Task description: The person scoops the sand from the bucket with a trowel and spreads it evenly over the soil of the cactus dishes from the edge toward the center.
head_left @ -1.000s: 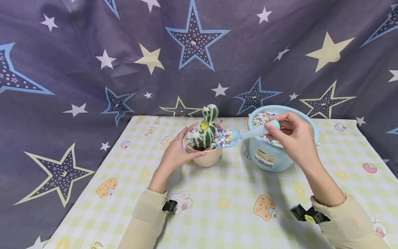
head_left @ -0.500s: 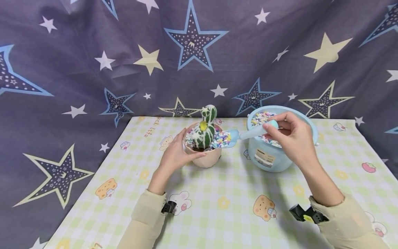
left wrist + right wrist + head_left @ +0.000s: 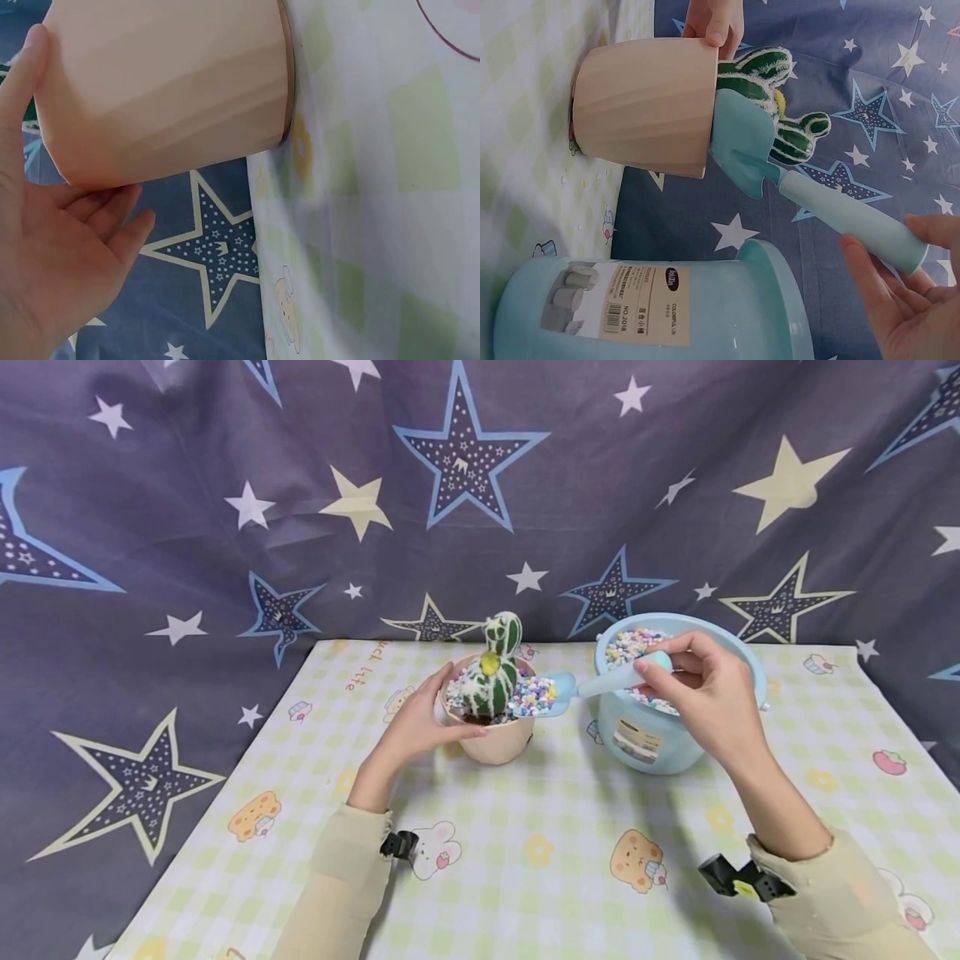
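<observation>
A peach flowerpot stands on the table, holding a green cactus with white fuzz and a yellow flower. My left hand grips the pot at its left side, thumb along the front rim and fingers around the back. By the end of its handle, my right hand pinches a light blue hand trowel. The trowel's blade, loaded with multicoloured pebbles, lies over the pot's right rim beside the cactus. Similar pebbles show around the cactus base, and some dark soil is visible at the front.
To the right of the pot stands a light blue bucket of coloured pebbles, under my right hand; a label is on its side. A green checked tablecloth covers the table. Behind hangs a dark curtain with stars.
My left wrist and forearm have shifted slightly left, with the hand still at the pot. The loaded trowel and right hand have barely moved.
</observation>
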`<state>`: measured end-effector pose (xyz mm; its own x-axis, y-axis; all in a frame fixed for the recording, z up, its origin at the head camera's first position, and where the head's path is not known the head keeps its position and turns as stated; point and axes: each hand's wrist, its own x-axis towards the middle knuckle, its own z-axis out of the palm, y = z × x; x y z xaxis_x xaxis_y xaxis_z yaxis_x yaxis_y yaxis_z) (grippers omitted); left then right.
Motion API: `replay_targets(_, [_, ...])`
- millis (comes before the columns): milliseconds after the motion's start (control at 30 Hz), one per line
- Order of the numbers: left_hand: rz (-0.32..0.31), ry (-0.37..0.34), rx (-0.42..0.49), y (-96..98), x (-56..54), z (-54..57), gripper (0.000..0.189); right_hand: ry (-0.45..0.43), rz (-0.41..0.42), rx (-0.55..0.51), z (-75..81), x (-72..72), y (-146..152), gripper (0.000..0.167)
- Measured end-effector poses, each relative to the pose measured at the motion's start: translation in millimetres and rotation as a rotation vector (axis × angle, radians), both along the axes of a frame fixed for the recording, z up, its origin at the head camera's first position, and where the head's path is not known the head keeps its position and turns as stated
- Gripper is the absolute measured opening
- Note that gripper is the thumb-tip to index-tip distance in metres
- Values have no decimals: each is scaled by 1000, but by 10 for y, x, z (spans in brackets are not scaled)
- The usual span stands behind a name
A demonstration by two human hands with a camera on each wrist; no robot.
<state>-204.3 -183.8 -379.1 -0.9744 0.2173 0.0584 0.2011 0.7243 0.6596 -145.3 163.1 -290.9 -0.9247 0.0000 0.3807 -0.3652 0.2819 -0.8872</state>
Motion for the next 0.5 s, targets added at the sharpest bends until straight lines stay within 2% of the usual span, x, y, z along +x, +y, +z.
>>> replay_targets(500, [32, 21, 10, 36, 65, 6, 122, 18, 0, -3, 37, 22, -14, 11])
